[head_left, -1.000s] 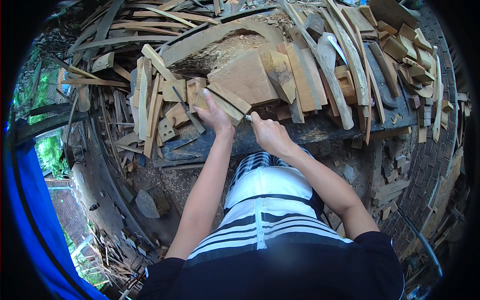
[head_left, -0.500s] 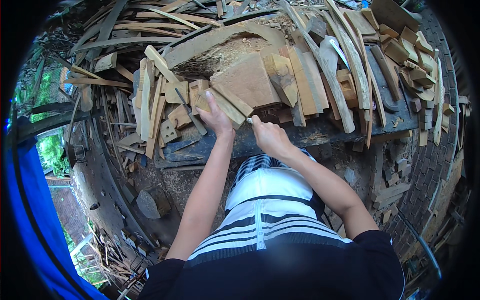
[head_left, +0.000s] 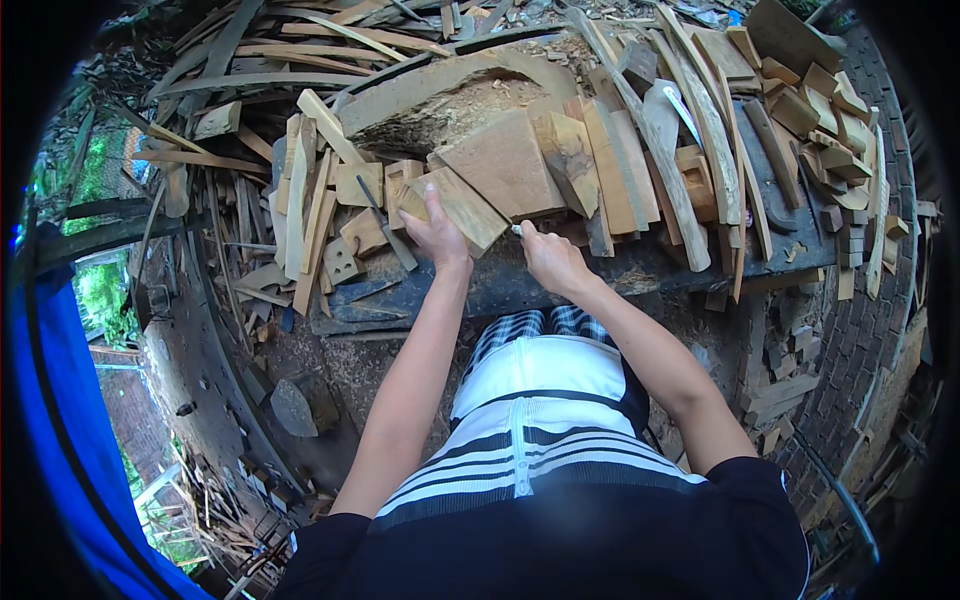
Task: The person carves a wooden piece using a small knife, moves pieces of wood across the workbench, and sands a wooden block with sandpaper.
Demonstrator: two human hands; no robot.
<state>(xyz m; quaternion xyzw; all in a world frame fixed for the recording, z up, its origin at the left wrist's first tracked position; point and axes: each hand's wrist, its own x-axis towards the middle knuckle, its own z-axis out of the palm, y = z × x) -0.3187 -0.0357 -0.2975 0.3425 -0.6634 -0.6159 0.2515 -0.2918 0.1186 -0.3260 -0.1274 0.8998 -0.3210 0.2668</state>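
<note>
My left hand [head_left: 434, 228] grips a flat, tan wooden board [head_left: 462, 210] at its left side, tilted over the dark workbench [head_left: 390, 305]. Just off the board's lower right corner, my right hand [head_left: 548, 257] is closed on a small tool [head_left: 517, 230] with a pale, narrow part showing; most of it is hidden by my fingers. A larger pinkish wooden slab [head_left: 500, 165] lies behind the held board, with small wood blocks [head_left: 362, 234] and a dark metal bar [head_left: 395, 245] to the left.
Long curved strips [head_left: 265, 82] are heaped at the back left. Upright-leaning planks [head_left: 620, 165] and pale branch-like lengths [head_left: 685, 222] lie right of centre, with stacked offcuts [head_left: 830, 130] at far right. A blue tarp [head_left: 75, 420] hangs at left. Wood scraps [head_left: 775, 395] litter the floor.
The held board has turned slightly and now shows more of its broad face. My right hand has shifted a little right and up. The whole view has moved slightly.
</note>
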